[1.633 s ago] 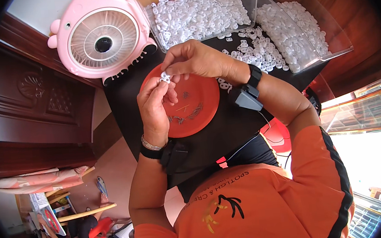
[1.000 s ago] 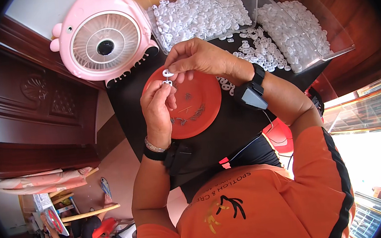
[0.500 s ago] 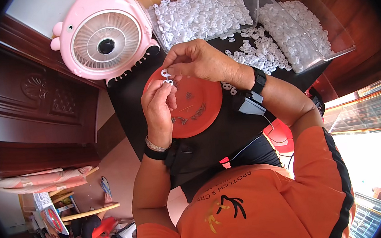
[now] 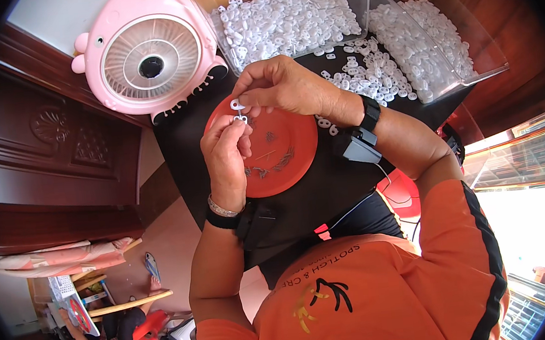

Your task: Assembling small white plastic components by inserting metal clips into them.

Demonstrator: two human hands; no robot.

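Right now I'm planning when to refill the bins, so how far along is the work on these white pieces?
Done: I cannot tell which white pieces are finished; none lie set apart. In hand: the left hand and right hand pinch one small white piece between them above the orange plate. Left: two clear bins hold many more, and a loose pile lies on the black table.

Left hand and right hand pinch a small white plastic piece together. Both sit above an orange plate.
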